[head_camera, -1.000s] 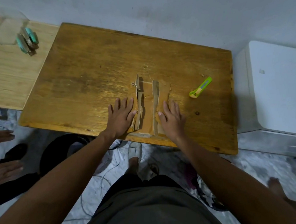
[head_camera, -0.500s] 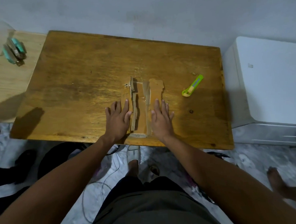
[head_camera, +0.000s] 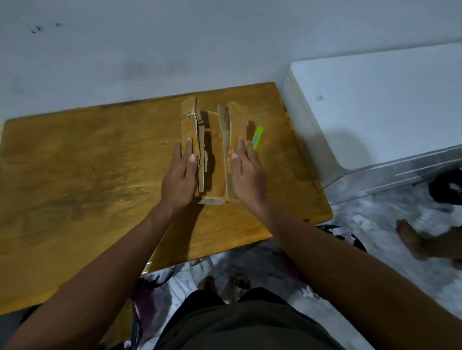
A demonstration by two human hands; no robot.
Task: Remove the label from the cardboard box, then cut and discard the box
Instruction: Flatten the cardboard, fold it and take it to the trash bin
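1. A grey-white wall [head_camera: 216, 40] fills the upper part of the frame, and a patterned floor [head_camera: 363, 234] shows at the lower right.
2. A wooden bench [head_camera: 76, 184] spans the left and centre of the frame; its far edge meets the wall.
3. A white cabinet [head_camera: 396, 105] stands just beside the bench at the right of the frame.
4. The cardboard box [head_camera: 213, 149], cut open and flattened, lies on the bench right of centre, its side flaps folded upward into two ridges with a flat strip between them.
5. The left hand [head_camera: 180, 180] rests flat against the outer side of the left ridge, fingers straight and together, pressing on the cardboard.
6. The right hand [head_camera: 247, 173] lies the same way against the right ridge, fingers straight; the box sits between the two hands.
7. A green utility knife [head_camera: 257, 138] lies on the bench just beside the right hand's fingertips, right of the box.
8. A bare foot [head_camera: 412, 239] of another person shows at the right edge of the frame.
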